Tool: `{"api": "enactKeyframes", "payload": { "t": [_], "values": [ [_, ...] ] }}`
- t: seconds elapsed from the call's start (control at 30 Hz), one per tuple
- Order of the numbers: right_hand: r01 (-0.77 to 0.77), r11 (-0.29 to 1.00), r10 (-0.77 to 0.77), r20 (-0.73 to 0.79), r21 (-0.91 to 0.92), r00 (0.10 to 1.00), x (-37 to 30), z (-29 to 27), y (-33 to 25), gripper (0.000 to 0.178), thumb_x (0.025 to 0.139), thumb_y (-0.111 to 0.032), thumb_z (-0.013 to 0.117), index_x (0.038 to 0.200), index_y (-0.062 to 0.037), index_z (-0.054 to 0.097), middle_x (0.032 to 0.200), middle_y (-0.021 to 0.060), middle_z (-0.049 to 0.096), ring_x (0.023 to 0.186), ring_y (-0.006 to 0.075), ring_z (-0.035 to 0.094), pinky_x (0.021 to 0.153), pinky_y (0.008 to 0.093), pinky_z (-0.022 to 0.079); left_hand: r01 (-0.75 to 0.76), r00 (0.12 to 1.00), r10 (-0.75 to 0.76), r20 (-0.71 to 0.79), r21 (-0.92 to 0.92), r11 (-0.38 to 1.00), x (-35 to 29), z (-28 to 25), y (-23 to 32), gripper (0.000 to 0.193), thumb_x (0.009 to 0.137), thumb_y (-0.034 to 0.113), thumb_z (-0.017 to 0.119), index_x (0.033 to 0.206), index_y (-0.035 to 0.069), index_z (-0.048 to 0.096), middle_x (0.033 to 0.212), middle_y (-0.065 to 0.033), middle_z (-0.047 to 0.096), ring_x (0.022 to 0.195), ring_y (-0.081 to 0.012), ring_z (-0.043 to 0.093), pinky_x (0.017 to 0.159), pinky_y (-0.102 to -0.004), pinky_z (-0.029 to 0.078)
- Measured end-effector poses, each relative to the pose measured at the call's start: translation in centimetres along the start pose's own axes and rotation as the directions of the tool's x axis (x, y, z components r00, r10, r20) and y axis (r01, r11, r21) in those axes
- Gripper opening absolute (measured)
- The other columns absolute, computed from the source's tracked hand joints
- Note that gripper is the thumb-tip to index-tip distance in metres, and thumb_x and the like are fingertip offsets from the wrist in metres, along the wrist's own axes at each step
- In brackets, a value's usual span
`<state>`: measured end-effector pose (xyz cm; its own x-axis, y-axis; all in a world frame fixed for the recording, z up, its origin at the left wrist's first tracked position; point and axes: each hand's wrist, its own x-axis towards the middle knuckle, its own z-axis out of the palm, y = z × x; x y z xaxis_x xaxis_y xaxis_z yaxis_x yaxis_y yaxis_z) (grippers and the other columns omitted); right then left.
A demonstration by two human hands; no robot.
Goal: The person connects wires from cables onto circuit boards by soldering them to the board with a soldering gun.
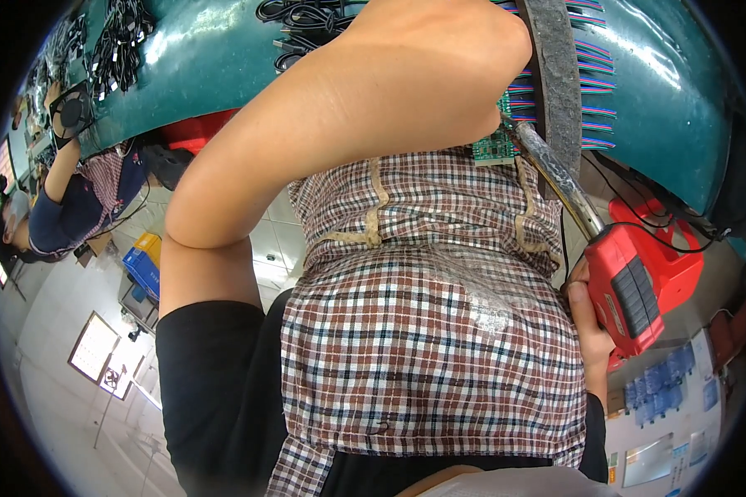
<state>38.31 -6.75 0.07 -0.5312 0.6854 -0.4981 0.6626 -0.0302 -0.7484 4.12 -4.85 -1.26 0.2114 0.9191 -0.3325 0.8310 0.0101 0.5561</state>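
Red soldering gun (626,290): located at the right, its grip enclosed by the right hand (588,319), with the fingers curled around it. Its metal barrel (562,176) slants up and left, the tip near the green circuit board (494,151). The left hand (477,70) is positioned at the board; its fingers are mostly hidden, so opening and hold cannot be determined. Multicoloured wires (597,84) project from beneath a grey bar (559,91) on the green tabletop (655,108).
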Motion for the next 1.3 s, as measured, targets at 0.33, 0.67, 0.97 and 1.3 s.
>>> {"api": "enactKeyframes", "payload": {
  "t": [0.33,0.67,0.97,1.3],
  "values": [
    [-0.048,0.98,0.06,-0.055,0.195,0.997,-0.4,0.3,0.6,0.019,0.089,-0.004,0.072,0.108,-0.0012,0.07,0.095,0.0066,0.07,0.085,0.0164,0.067,0.078,0.0317,0.053,-0.014,1.0,0.014,0.009,-0.022,1.0,0.0,-0.3,0.0,0.014,0.074,0.005,0.061,0.065,-0.006,0.061,0.067,-0.0273,0.062,0.068,-0.0464,0.065,0.065,-0.0518,0.052],
    [0.137,0.95,-0.115,-0.096,0.281,0.989,1.2,1.0,-0.1,0.008,0.092,0.001,0.055,0.097,-0.0008,0.051,0.081,0.0087,0.049,0.064,0.0154,0.046,0.058,0.0297,0.041,0.006,1.0,-0.006,0.02,-0.016,1.0,-0.1,-0.4,-0.5,0.012,0.075,0.005,0.062,0.069,-0.005,0.063,0.071,-0.0257,0.064,0.069,-0.0447,0.066,0.065,-0.0511,0.052],
    [0.185,0.896,-0.081,-0.261,0.403,0.962,1.7,1.7,0.0,0.003,0.096,-0.003,0.054,0.097,-0.0022,0.051,0.075,0.0043,0.047,0.05,0.0083,0.037,0.052,0.0244,0.036,-0.075,0.921,0.098,-0.378,0.073,0.994,-2.7,2.4,-0.7,0.019,0.076,0.019,0.079,0.072,0.007,0.065,0.078,-0.0072,0.061,0.075,-0.0292,0.063,0.068,-0.0423,0.051],
    [0.07,0.902,-0.01,-0.142,0.427,0.99,2.4,1.2,-0.1,0.007,0.097,-0.007,0.053,0.1,-0.0031,0.047,0.084,0.0074,0.048,0.067,0.0138,0.046,0.064,0.0281,0.04,0.373,0.356,-0.011,-0.934,0.132,0.918,-3.1,-2.8,-10.8,0.009,0.077,-0.001,0.067,0.084,0.004,0.064,0.082,-0.0121,0.06,0.076,-0.0316,0.062,0.069,-0.0408,0.05]
  ]
}}
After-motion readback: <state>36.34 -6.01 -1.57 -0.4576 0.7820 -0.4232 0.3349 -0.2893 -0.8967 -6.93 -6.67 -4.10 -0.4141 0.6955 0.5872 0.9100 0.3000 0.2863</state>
